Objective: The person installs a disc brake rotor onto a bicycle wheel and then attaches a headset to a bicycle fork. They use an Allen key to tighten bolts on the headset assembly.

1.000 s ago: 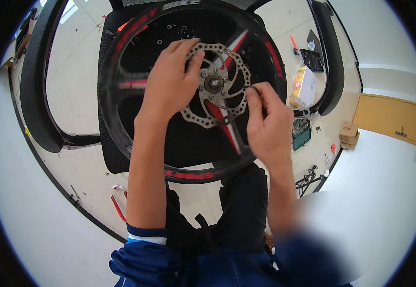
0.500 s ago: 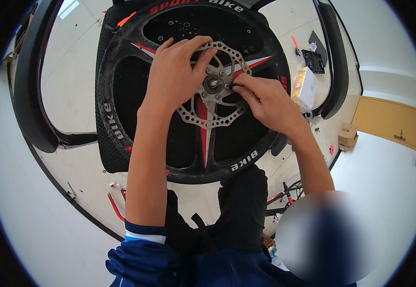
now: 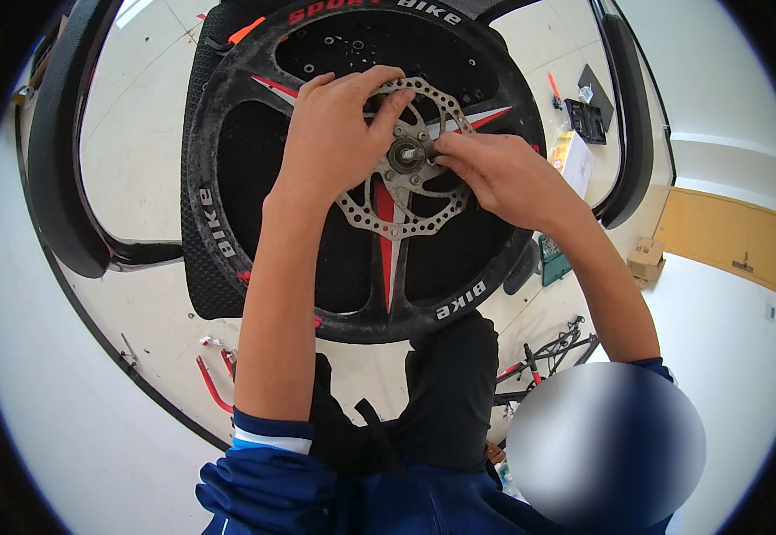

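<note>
A black bicycle wheel (image 3: 227, 223) with red and white spokes stands upright before me, on top of a black mat. A silver perforated brake disc (image 3: 401, 218) sits around its hub (image 3: 406, 156). My left hand (image 3: 334, 134) lies over the upper left of the disc, fingers curled on its rim. My right hand (image 3: 486, 174) pinches at the hub's axle with thumb and fingertips; whatever small part it holds is hidden by the fingers.
Two black curved tyres (image 3: 58, 160) lie on the pale floor at left and right. A black tool case (image 3: 584, 120), a yellowish box (image 3: 571, 160), a cardboard box (image 3: 645, 259), a green object (image 3: 553, 259) and red-handled tools (image 3: 214, 379) lie around.
The wheel has turned, its red spoke swinging round to point downward. My right hand has moved from the disc's right rim in to the hub. My left hand stayed on the disc.
</note>
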The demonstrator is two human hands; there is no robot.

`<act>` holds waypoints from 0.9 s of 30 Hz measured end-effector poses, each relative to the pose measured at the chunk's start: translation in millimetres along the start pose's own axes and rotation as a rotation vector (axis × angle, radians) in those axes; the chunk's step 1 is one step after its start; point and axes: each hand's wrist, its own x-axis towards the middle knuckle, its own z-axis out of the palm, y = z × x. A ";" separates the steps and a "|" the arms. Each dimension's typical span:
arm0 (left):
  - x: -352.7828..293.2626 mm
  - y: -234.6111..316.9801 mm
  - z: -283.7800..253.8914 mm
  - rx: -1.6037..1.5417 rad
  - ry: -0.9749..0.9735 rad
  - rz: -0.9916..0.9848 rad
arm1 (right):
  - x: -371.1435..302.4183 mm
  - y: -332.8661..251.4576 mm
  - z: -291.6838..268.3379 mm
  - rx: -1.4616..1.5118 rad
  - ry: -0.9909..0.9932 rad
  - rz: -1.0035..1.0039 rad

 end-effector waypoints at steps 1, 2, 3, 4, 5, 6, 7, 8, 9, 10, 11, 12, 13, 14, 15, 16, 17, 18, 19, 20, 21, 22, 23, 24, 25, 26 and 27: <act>-0.1 -0.7 0.6 -0.004 0.003 0.004 | 1.6 -1.0 -0.6 -0.038 -0.024 -0.012; 0.1 -1.2 1.1 -0.013 0.007 0.008 | 2.8 -1.2 -0.8 -0.076 -0.049 -0.024; 0.0 -2.1 1.4 -0.020 0.011 0.011 | 3.8 0.5 -0.5 -0.068 -0.054 -0.048; 0.0 -3.1 1.6 -0.026 0.015 0.015 | 4.3 3.5 -0.7 -0.059 -0.058 -0.073; 0.2 -4.1 1.7 -0.027 0.008 0.015 | 4.0 5.5 -0.8 -0.051 -0.063 -0.097; 1.0 -4.2 1.1 -0.029 0.005 0.014 | 3.4 5.8 -1.9 -0.038 -0.054 -0.091; 1.4 -3.9 0.2 -0.031 0.002 0.012 | 2.5 5.6 -3.1 -0.024 -0.045 -0.086; 1.2 -3.0 -1.1 -0.030 -0.012 -0.002 | 2.1 5.4 -3.8 -0.011 -0.036 -0.080; 1.7 -0.2 -2.4 -0.031 -0.029 -0.013 | 1.0 6.2 -3.9 -0.013 -0.039 -0.069; 2.2 1.5 -3.0 -0.032 -0.045 -0.024 | 0.0 7.1 -3.6 -0.014 -0.041 -0.057; 2.6 1.8 -2.5 -0.027 -0.045 -0.021 | -0.6 7.8 -3.5 -0.015 -0.043 -0.046; 2.3 1.4 -3.2 -0.020 -0.042 -0.020 | 0.2 7.6 -3.6 -0.028 -0.052 -0.047; 1.9 1.1 -3.8 -0.013 -0.040 -0.020 | 1.3 7.0 -4.2 -0.041 -0.061 -0.049; 1.9 0.6 -4.2 -0.020 -0.037 -0.020 | 2.4 6.5 -4.8 -0.054 -0.069 -0.051; 1.9 -0.4 -3.9 -0.028 -0.036 -0.019 | 2.9 6.2 -5.1 -0.064 -0.081 -0.050; 1.7 -1.1 -3.9 -0.037 -0.035 -0.019 | 3.4 6.3 -5.8 -0.074 -0.092 -0.050; 1.3 -1.3 -4.3 -0.032 -0.039 -0.026 | 4.0 6.9 -5.7 -0.083 -0.103 -0.050; 1.8 0.1 -4.3 -0.029 -0.043 -0.034 | 4.1 9.2 -6.0 -0.148 -0.093 -0.113; 2.1 0.9 -4.2 -0.025 -0.047 -0.041 | 4.7 12.3 -6.0 -0.213 -0.083 -0.177; 2.1 0.5 -3.3 -0.021 -0.037 -0.029 | 5.8 15.1 -6.3 -0.279 -0.072 -0.239; 1.2 -1.4 -2.1 -0.016 -0.029 -0.017 | 8.8 17.3 -7.2 -0.315 -0.084 -0.287; 0.6 -3.1 -1.2 -0.012 -0.021 -0.004 | 12.1 19.3 -9.3 -0.353 -0.096 -0.334; 0.1 -5.1 -1.2 -0.009 -0.007 0.002 | 13.3 20.2 -10.1 -0.390 -0.107 -0.380; -1.3 -6.0 -2.2 -0.009 0.007 0.006 | 12.1 18.9 -8.3 -0.348 -0.077 -0.365; -2.6 -6.2 -2.3 -0.009 0.021 0.011 | 11.3 17.6 -4.0 -0.307 -0.046 -0.348; -3.9 -5.3 -1.2 -0.013 0.011 -0.005 | 9.7 17.1 1.7 -0.266 -0.015 -0.331; -3.6 -3.7 -2.2 -0.015 0.009 -0.024 | 2.7 14.3 13.1 -0.242 0.020 -0.220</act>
